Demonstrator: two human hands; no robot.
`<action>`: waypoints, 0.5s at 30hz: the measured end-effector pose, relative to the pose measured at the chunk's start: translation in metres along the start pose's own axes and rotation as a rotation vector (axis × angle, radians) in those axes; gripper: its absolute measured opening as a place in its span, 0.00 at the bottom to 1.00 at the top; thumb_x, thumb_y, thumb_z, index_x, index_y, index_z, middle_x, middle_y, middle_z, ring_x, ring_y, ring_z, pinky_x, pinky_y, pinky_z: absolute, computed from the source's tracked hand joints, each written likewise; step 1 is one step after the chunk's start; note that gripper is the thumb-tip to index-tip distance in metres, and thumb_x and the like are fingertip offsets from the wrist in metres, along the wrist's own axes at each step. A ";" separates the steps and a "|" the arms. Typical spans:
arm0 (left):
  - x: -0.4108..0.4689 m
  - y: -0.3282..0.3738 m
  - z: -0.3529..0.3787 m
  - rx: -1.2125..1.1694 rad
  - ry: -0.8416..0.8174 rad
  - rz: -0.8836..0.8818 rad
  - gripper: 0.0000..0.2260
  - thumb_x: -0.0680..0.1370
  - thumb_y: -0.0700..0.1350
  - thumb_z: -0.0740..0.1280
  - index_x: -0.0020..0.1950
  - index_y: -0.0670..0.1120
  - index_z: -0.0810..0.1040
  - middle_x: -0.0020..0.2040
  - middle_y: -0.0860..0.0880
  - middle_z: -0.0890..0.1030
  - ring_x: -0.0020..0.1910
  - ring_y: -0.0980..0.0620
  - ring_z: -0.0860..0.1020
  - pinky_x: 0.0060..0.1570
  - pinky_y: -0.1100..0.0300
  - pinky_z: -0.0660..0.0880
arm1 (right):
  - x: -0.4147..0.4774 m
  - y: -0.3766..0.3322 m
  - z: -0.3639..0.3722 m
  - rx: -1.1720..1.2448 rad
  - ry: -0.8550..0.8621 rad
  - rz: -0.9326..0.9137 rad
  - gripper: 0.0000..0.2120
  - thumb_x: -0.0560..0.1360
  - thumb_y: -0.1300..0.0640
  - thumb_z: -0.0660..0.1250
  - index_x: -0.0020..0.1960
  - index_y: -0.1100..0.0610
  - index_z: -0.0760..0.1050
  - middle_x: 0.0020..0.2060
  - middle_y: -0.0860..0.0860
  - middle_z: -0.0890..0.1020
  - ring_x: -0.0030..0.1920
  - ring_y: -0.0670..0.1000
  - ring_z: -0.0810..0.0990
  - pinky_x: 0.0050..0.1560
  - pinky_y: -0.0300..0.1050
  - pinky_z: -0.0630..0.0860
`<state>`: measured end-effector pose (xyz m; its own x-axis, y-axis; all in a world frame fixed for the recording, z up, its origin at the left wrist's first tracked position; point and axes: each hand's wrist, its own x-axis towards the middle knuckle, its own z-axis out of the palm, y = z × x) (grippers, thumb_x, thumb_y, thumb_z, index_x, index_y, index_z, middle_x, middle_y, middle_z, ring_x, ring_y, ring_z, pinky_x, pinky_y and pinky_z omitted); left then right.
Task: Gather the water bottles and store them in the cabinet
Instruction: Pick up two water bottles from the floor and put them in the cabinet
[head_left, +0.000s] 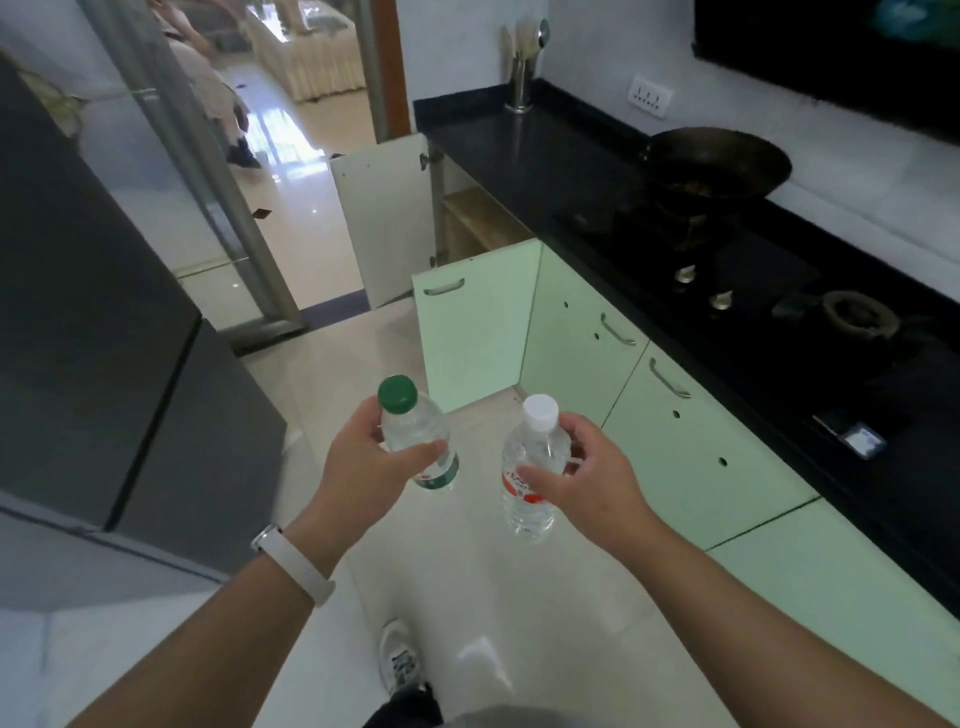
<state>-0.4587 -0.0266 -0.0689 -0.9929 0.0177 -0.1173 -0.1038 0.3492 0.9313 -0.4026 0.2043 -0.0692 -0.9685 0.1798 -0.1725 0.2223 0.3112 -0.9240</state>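
Green-cap bottle (415, 441) sits in the left hand (363, 467), lower centre of the frame; the thumb crosses its front and the fingers wrap behind, cap tilted to the upper left. White-cap bottle (532, 467) sits in the right hand (587, 483), just right of it, grasped at mid-body with the thumb on the red label, roughly upright. The two bottles are near each other but apart. Both are clear, held in the air over the floor (493, 597). White wristband (293, 571) on the left wrist. One shoe (397, 660) shows at the bottom centre.

Cabinet (483, 218) is at upper centre under the desk (519, 150), its white door (384, 218) swung out and a wooden shelf showing inside. A green door (467, 338) below it in the frame also stands open. More green doors with metal handles run down the right side.

The black desk runs along the right side. On it: wok (717, 166) on the hob, a second burner (857, 317) at right, utensil holder (519, 78) at the top. Wall socket (649, 96) behind. Small dark flat thing (852, 436) near the desk edge at right, can't tell what. Grey fridge (78, 312) fills the left. A second person (208, 78) is partly in view at upper left, past the doorway.
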 end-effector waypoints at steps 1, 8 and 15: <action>0.017 -0.003 -0.011 0.004 -0.014 -0.001 0.23 0.69 0.43 0.80 0.61 0.50 0.78 0.53 0.53 0.83 0.52 0.54 0.80 0.46 0.64 0.74 | 0.015 -0.006 0.012 -0.002 0.012 0.011 0.23 0.67 0.56 0.79 0.55 0.41 0.74 0.48 0.43 0.83 0.41 0.40 0.82 0.39 0.31 0.75; 0.132 -0.018 -0.092 0.029 -0.057 0.010 0.25 0.69 0.44 0.80 0.64 0.51 0.77 0.54 0.55 0.81 0.54 0.54 0.79 0.46 0.67 0.72 | 0.115 -0.062 0.088 -0.037 0.046 0.006 0.22 0.68 0.57 0.78 0.53 0.38 0.72 0.49 0.41 0.82 0.44 0.37 0.81 0.42 0.29 0.75; 0.221 -0.022 -0.137 0.054 -0.020 0.014 0.24 0.69 0.47 0.79 0.63 0.52 0.76 0.54 0.56 0.80 0.54 0.53 0.78 0.50 0.62 0.73 | 0.206 -0.098 0.142 -0.049 0.039 -0.021 0.23 0.68 0.56 0.78 0.59 0.44 0.73 0.50 0.41 0.81 0.47 0.39 0.81 0.45 0.34 0.77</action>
<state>-0.6838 -0.1584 -0.0684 -0.9929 0.0412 -0.1112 -0.0857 0.3991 0.9129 -0.6397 0.0786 -0.0630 -0.9681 0.2085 -0.1392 0.2083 0.3605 -0.9092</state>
